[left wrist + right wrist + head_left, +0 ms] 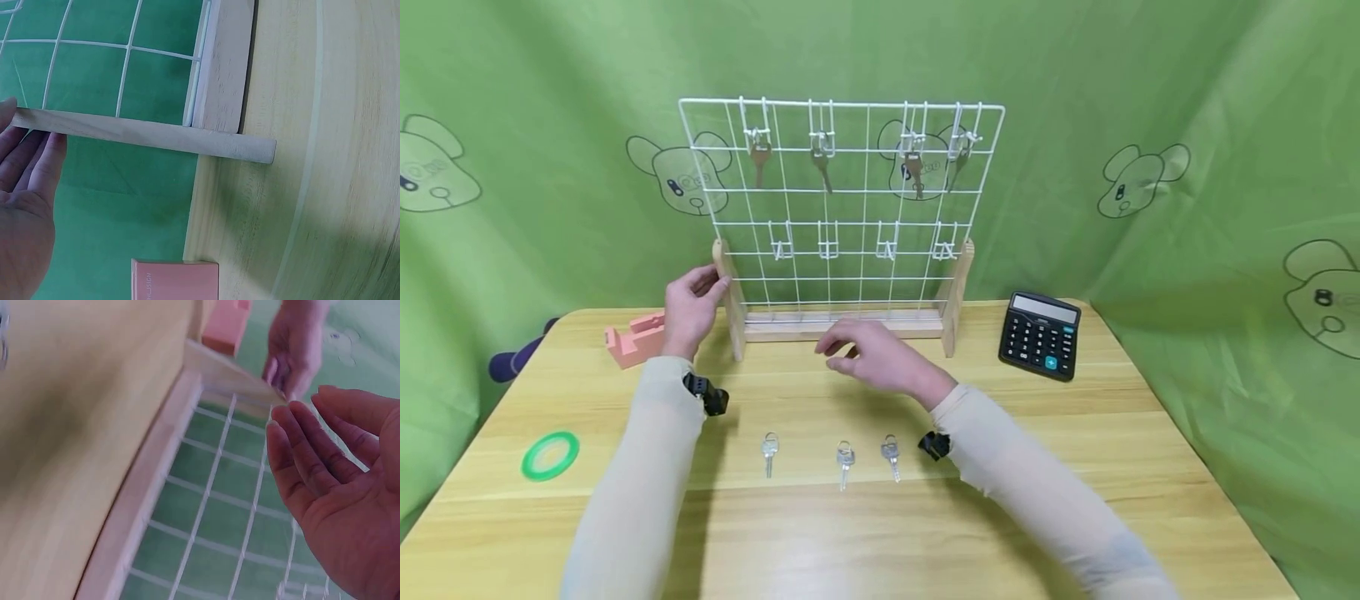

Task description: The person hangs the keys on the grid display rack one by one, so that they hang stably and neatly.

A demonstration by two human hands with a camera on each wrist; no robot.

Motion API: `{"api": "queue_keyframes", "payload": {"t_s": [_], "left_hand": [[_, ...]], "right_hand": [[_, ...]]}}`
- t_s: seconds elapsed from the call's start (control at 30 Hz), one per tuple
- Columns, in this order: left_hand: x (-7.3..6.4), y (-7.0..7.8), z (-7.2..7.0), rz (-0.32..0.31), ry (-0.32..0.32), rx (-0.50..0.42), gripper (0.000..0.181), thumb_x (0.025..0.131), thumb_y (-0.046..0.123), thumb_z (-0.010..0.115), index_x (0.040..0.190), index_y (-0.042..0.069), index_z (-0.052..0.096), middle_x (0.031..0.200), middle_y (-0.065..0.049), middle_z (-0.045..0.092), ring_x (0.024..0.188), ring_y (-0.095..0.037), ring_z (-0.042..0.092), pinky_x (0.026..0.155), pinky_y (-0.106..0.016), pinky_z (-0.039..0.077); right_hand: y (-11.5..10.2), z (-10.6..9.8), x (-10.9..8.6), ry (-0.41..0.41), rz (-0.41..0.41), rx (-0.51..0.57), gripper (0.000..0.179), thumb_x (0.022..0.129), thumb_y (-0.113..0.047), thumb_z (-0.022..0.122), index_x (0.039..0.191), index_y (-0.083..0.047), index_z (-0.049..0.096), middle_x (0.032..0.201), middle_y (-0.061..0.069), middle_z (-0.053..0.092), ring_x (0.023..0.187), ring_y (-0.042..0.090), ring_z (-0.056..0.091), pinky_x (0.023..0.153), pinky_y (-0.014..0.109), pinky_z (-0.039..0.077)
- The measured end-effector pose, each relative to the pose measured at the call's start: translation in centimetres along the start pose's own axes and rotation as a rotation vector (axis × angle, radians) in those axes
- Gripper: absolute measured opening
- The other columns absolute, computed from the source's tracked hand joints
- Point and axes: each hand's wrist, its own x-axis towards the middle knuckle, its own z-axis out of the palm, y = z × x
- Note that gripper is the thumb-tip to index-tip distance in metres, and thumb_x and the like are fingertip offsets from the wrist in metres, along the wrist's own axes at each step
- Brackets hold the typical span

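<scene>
A white wire grid rack (865, 190) stands upright in a wooden base. My left hand (691, 307) holds the rack's left wooden post (144, 137), thumb on one face and fingers on the other. In front of the grid, my right hand (880, 354) hovers with loosely bent fingers and nothing in it; the right wrist view shows its palm (356, 519). Several keys hang from the upper hooks, among them a key (760, 158) at the left. The lower hooks, such as this hook (828, 246), carry no keys. Three silver keys lie on the table, one of them a middle key (846, 460).
A black calculator (1041, 336) lies right of the rack. Left of it are a pink holder (634, 340) and a green tape ring (533, 465) on the wooden table (805, 542). Something purple (512, 364) shows beyond the left edge. Green curtain (1075, 83) surrounds the table's back and sides.
</scene>
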Motion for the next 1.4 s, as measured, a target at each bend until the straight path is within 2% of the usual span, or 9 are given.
{"api": "queue_keyframes", "payload": {"t_s": [0.1, 0.23, 0.33, 0.4, 0.53, 0.73, 0.87, 1.2, 1.4], "left_hand": [[0.0, 0.0, -0.1, 0.001, -0.003, -0.002, 0.042, 0.097, 0.014, 0.063, 0.135, -0.002, 0.054, 0.136, -0.02, 0.055, 0.123, -0.028, 0.054, 0.102, -0.029, 0.047], [0.0, 0.0, -0.1, 0.002, -0.001, 0.0, 0.042, 0.097, 0.013, 0.063, 0.135, -0.002, 0.054, 0.135, -0.02, 0.056, 0.122, -0.027, 0.055, 0.102, -0.028, 0.047], [0.0, 0.0, 0.0, -0.005, 0.001, 0.002, 0.042, 0.098, 0.014, 0.063, 0.135, -0.002, 0.054, 0.136, -0.02, 0.055, 0.123, -0.027, 0.055, 0.102, -0.028, 0.047], [0.0, 0.1, 0.0, -0.012, 0.002, 0.001, 0.042, 0.098, 0.015, 0.063, 0.136, -0.001, 0.054, 0.136, -0.019, 0.055, 0.123, -0.027, 0.054, 0.102, -0.028, 0.047], [-0.1, 0.0, 0.0, -0.019, 0.0, 0.0, 0.042, 0.098, 0.014, 0.063, 0.136, -0.001, 0.053, 0.136, -0.019, 0.055, 0.123, -0.027, 0.054, 0.102, -0.028, 0.047], [-0.1, -0.1, 0.0, -0.027, -0.001, -0.01, 0.043, 0.097, 0.014, 0.063, 0.136, -0.001, 0.053, 0.136, -0.019, 0.056, 0.122, -0.026, 0.055, 0.101, -0.027, 0.047], [0.0, 0.0, -0.1, -0.025, -0.001, -0.009, 0.044, 0.097, 0.015, 0.063, 0.137, -0.001, 0.053, 0.136, -0.019, 0.056, 0.123, -0.026, 0.055, 0.101, -0.027, 0.048], [-0.1, 0.1, -0.3, -0.027, 0.002, -0.014, 0.044, 0.097, 0.015, 0.064, 0.136, 0.0, 0.053, 0.136, -0.019, 0.055, 0.123, -0.026, 0.054, 0.101, -0.027, 0.048], [-0.1, 0.3, -0.3, -0.023, 0.009, -0.002, 0.043, 0.097, 0.015, 0.064, 0.136, -0.001, 0.054, 0.135, -0.019, 0.056, 0.122, -0.027, 0.055, 0.101, -0.028, 0.048]], "right_hand": [[-0.4, 1.6, 0.6, -0.072, -0.006, -0.013, 0.022, 0.094, -0.007, 0.067, 0.116, -0.006, 0.067, 0.111, 0.002, 0.066, 0.104, 0.016, 0.06, 0.093, 0.034, 0.052], [-0.9, 3.5, 1.4, -0.165, -0.034, -0.036, 0.022, 0.094, -0.007, 0.066, 0.116, -0.006, 0.067, 0.113, 0.001, 0.065, 0.104, 0.015, 0.06, 0.09, 0.025, 0.051], [-1.2, 4.7, 1.9, -0.213, -0.058, -0.037, 0.023, 0.094, -0.006, 0.066, 0.117, -0.005, 0.067, 0.113, 0.0, 0.064, 0.104, 0.014, 0.06, 0.088, 0.02, 0.051], [-1.4, 5.4, 2.2, -0.235, -0.079, -0.036, 0.023, 0.093, -0.004, 0.066, 0.116, -0.004, 0.067, 0.113, 0.001, 0.064, 0.103, 0.014, 0.06, 0.088, 0.022, 0.052], [-1.4, 6.5, 2.6, -0.266, -0.078, -0.046, 0.022, 0.093, -0.002, 0.066, 0.115, -0.004, 0.068, 0.111, 0.003, 0.065, 0.101, 0.012, 0.06, 0.09, 0.023, 0.052], [-1.0, 7.9, 2.9, -0.311, -0.058, -0.106, 0.021, 0.091, -0.004, 0.068, 0.112, -0.006, 0.069, 0.108, -0.001, 0.065, 0.095, 0.005, 0.059, 0.086, 0.012, 0.047], [-0.8, 8.6, 3.3, -0.324, -0.048, -0.126, 0.021, 0.09, -0.003, 0.069, 0.11, -0.006, 0.069, 0.104, -0.003, 0.065, 0.091, 0.003, 0.058, 0.084, 0.01, 0.046], [-1.2, 10.2, 4.6, -0.386, -0.052, -0.24, 0.012, 0.087, -0.003, 0.069, 0.095, -0.011, 0.071, 0.084, -0.009, 0.062, 0.079, 0.005, 0.055, 0.073, 0.012, 0.045], [-1.1, 10.8, 5.0, -0.388, -0.061, -0.274, 0.016, 0.086, 0.003, 0.063, 0.088, -0.012, 0.069, 0.081, -0.009, 0.06, 0.078, 0.009, 0.056, 0.07, 0.014, 0.045]]}}
